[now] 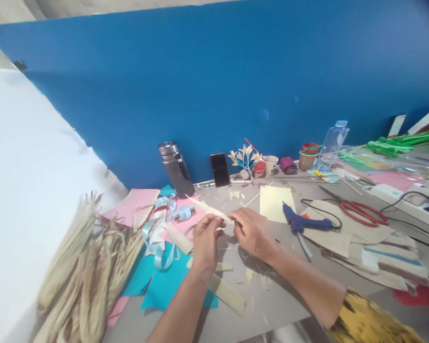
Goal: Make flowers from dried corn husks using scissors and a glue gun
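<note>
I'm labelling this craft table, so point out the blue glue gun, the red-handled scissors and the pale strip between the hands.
Blue glue gun (293, 219), head view: on its body.
Red-handled scissors (343, 204), head view: where handles meet blades.
Pale strip (209, 209), head view: on its bare middle stretch.

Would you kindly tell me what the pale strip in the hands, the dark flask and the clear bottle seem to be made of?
Pale strip: perhaps dried husk, matte and pale-toned like the leafy bundle.
Dark flask: likely coated metal, smooth, with a reflective lid.
Clear bottle: probably plastic, glossy, being see-through with highlights.
</note>
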Demonstrator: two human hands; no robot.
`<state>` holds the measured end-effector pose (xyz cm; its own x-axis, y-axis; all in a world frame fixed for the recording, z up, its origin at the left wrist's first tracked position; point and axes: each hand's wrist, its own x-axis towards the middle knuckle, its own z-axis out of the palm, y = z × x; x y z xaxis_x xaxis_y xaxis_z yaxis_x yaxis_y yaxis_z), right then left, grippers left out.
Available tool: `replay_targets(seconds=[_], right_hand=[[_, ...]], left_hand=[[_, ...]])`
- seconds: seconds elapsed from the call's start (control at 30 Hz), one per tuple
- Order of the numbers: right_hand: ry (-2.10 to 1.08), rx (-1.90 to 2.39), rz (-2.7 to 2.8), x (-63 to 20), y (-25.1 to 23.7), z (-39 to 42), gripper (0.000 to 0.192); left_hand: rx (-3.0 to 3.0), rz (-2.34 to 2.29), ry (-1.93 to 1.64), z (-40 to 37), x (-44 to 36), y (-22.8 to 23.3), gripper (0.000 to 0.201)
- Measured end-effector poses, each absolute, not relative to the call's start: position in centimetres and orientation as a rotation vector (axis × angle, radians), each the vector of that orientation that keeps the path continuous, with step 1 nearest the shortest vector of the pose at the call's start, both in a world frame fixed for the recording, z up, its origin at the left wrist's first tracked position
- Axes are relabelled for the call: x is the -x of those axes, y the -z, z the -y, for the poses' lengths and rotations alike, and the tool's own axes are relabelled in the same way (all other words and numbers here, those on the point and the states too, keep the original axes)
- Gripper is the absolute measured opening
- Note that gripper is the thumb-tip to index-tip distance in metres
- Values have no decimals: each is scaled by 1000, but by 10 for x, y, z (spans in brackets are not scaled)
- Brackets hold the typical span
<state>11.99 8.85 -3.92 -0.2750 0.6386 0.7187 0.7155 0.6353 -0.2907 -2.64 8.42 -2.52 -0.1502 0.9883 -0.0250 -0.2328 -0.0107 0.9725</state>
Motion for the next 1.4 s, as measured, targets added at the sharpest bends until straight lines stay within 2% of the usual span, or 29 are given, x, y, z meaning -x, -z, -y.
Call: replay_targets(seconds=[0.17,0.37,0.43,0.53,0.6,0.67,1.03,1.4], right_hand=[[124,1001,2016,-122,37,-87,28],[-59,960,2018,-119,42,-91,26],[-278,1031,1834,-119,42,-95,21],[-863,1148,1480,-121,38,-102,11],[-1232,1139,1296,-123,33,-106,23],[-1405,1098,1200,-125,30,-107,30],[-1627,964,1181,-127,26,-104,27],[-1652,955,1172,-128,31,-106,24]], left_hand=[[-822,-929,-1357,-82,25,21,19],[-855,-1040,-1287,-86,26,29,29],[-838,-1036,-1290,-87,26,29,30],[-778,-1009,-1285,-85,23,28,31],[-767,-1011,-1252,-84,21,27,31],[-771,-1003,-1219,-84,21,26,30],[-730,-902,-1147,-84,26,24,21],[-694,-846,-1150,-82,25,20,27]])
